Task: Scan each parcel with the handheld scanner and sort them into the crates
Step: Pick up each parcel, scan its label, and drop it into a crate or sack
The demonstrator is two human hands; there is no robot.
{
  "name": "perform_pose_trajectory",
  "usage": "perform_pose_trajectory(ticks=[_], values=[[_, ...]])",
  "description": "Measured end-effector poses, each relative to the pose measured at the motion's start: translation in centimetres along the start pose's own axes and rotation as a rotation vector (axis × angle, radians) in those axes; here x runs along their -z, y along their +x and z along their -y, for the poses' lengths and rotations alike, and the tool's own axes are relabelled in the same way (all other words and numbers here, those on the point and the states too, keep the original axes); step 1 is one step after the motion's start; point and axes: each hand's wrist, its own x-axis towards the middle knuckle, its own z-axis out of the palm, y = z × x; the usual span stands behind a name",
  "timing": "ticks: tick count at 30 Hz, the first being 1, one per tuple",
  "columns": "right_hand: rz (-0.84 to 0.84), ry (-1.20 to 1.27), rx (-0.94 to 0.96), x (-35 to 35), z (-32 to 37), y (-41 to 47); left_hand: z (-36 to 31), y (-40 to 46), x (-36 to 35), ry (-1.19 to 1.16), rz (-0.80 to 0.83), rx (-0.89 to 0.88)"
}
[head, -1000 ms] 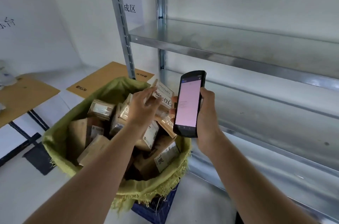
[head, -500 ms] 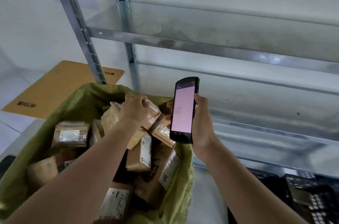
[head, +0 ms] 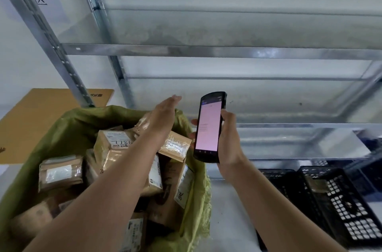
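Note:
My right hand [head: 229, 144] holds the black handheld scanner [head: 208, 127] upright, its pink screen facing me. My left hand [head: 165, 112] stretches out flat over the far rim of the green sack [head: 68, 125], fingers extended and nothing in it. Several brown taped parcels fill the sack. One, marked 7786 [head: 115, 144], lies left of my left forearm. A small tape-wrapped parcel [head: 175, 146] lies just under my left wrist, next to the scanner. Black plastic crates [head: 339, 196] stand on the floor at the lower right.
A metal shelving rack [head: 206, 51] with bare shelves rises straight ahead, its upright posts at the left. A flat brown cardboard sheet [head: 41, 111] lies on the floor behind the sack. White floor shows between sack and crates.
My left hand has let go of the parcel it gripped and now reaches forward, open. The view has swung right, bringing the crates into sight. The scanner stays in my right hand.

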Motion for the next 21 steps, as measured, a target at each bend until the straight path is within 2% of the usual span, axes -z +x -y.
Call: perform_pose_trajectory(ticks=[2,4,12,21], values=[[-0.031,0.021,0.015,1.7,0.1,-0.9,-1.1,-1.2,-2.0,-0.195,0.048,0.090],[-0.061,0.041,0.021,3.8,0.2,-2.0,-1.7,-2.6,-4.3,-0.234,0.093,0.090],[-0.234,0.150,0.047,16.3,0.1,-7.6,-3.5,-8.8,-17.7,-0.163,0.240,0.093],[-0.439,0.238,0.020,37.9,-1.4,-17.1,-3.8,-20.0,-39.1,-0.061,0.426,0.111]])
